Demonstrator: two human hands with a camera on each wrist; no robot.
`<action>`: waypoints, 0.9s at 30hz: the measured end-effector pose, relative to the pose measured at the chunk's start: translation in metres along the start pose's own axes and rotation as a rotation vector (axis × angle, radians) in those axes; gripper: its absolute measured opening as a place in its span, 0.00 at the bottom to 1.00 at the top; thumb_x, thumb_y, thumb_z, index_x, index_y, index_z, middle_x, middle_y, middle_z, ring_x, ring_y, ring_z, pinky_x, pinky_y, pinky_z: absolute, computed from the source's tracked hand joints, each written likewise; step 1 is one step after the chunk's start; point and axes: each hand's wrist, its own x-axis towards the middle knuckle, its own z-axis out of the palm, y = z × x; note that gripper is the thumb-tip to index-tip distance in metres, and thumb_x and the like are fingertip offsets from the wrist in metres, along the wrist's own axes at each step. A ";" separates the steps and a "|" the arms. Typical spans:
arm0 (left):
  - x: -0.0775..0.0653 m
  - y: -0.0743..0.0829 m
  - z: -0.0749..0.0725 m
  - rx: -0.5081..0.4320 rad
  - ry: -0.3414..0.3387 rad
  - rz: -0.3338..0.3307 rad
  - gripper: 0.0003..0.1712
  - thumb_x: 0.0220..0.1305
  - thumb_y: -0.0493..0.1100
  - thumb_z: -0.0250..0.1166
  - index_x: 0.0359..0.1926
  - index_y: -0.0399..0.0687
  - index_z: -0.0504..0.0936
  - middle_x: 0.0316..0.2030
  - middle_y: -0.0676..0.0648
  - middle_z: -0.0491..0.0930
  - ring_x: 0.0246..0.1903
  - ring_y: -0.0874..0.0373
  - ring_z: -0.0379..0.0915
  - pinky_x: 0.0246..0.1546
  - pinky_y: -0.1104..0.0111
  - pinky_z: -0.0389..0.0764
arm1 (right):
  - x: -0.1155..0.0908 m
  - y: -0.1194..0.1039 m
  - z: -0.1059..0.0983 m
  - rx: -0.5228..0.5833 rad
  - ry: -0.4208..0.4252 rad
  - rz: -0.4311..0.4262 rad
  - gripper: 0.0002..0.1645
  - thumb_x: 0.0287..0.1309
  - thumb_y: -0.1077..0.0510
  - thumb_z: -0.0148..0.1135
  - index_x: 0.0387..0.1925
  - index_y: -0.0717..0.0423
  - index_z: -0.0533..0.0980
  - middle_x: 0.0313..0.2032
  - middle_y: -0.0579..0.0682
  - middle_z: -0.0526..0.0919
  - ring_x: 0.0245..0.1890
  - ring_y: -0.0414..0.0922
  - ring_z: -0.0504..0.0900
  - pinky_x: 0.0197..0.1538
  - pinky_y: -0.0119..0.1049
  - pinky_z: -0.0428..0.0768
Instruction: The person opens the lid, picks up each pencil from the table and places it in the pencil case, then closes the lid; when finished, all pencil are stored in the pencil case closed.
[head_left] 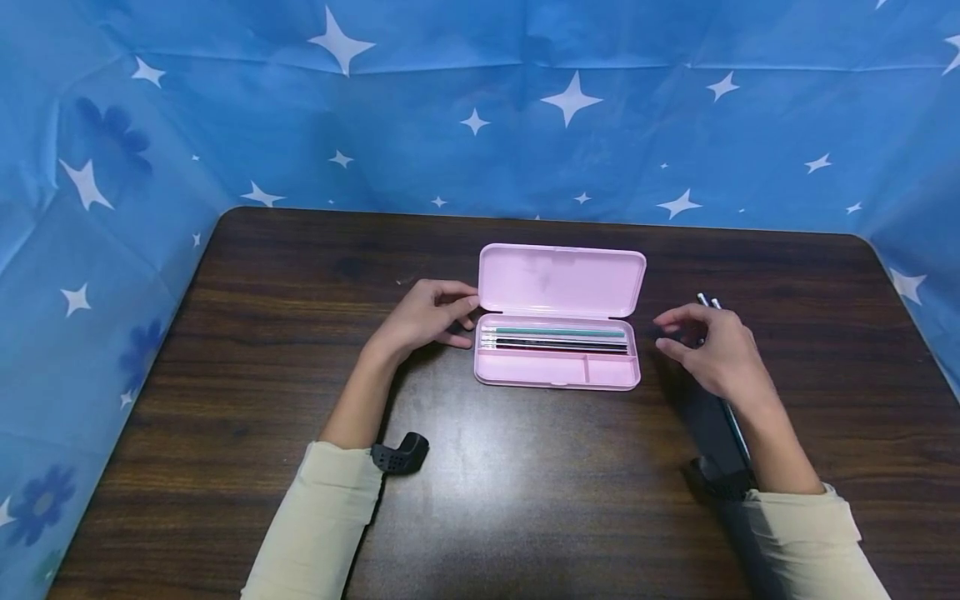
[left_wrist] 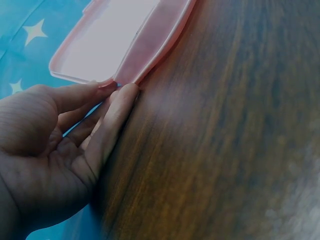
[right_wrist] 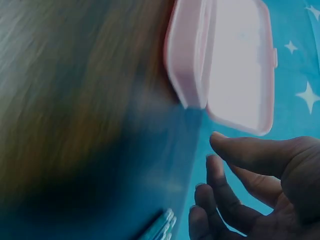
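Observation:
A pink pencil case (head_left: pixel 557 371) lies on the table with its lid (head_left: pixel 561 282) raised toward the back. Several pencils (head_left: pixel 555 340) lie side by side in its long rear compartment; the front compartments hold nothing. My left hand (head_left: pixel 429 315) is at the case's left end, thumb and fingertips pinching the corner by the hinge (left_wrist: pixel 116 84). To the right of the case, my right hand (head_left: pixel 712 350) hovers with loosely bent fingers and nothing between them. Its thumb (right_wrist: pixel 250 150) points toward the lid's corner, apart from it. More dark pencils (head_left: pixel 735 429) lie partly hidden beneath the right hand and forearm.
The dark wooden table (head_left: pixel 555 517) reaches back to a blue curtain (head_left: pixel 420 108) with white stars, which also hangs along both sides. A black band (head_left: pixel 401 454) sits on the left wrist, another at the right cuff.

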 end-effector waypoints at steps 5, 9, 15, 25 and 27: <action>0.000 0.001 0.000 -0.007 -0.004 -0.005 0.21 0.83 0.41 0.60 0.69 0.37 0.80 0.49 0.37 0.80 0.41 0.55 0.81 0.41 0.62 0.97 | -0.004 0.015 -0.008 -0.066 -0.039 0.056 0.20 0.72 0.61 0.68 0.62 0.64 0.80 0.51 0.72 0.81 0.41 0.60 0.79 0.35 0.38 0.78; 0.000 0.001 0.000 -0.006 -0.004 -0.004 0.21 0.83 0.40 0.60 0.69 0.36 0.80 0.48 0.37 0.80 0.41 0.55 0.81 0.41 0.62 0.97 | -0.007 0.027 -0.013 -0.112 -0.046 0.093 0.23 0.73 0.61 0.68 0.64 0.65 0.78 0.48 0.71 0.80 0.40 0.60 0.78 0.34 0.39 0.77; -0.001 0.002 -0.001 -0.006 0.004 -0.013 0.20 0.83 0.40 0.60 0.69 0.37 0.80 0.49 0.37 0.80 0.41 0.55 0.81 0.41 0.62 0.97 | -0.010 0.036 -0.018 -0.129 -0.034 0.132 0.25 0.73 0.61 0.68 0.65 0.68 0.77 0.53 0.75 0.79 0.43 0.63 0.78 0.36 0.47 0.83; -0.001 0.005 0.000 -0.006 0.001 -0.025 0.20 0.83 0.40 0.60 0.69 0.36 0.80 0.50 0.37 0.80 0.41 0.55 0.81 0.41 0.62 0.97 | -0.018 0.045 -0.025 -0.181 -0.074 0.205 0.24 0.71 0.61 0.70 0.63 0.70 0.76 0.56 0.75 0.80 0.41 0.61 0.78 0.35 0.43 0.80; -0.001 0.005 0.000 -0.006 0.001 -0.028 0.20 0.83 0.40 0.60 0.68 0.37 0.80 0.50 0.36 0.80 0.41 0.55 0.81 0.41 0.62 0.97 | -0.019 0.045 -0.024 -0.187 -0.071 0.205 0.24 0.70 0.62 0.71 0.62 0.70 0.76 0.55 0.75 0.80 0.39 0.60 0.78 0.32 0.39 0.78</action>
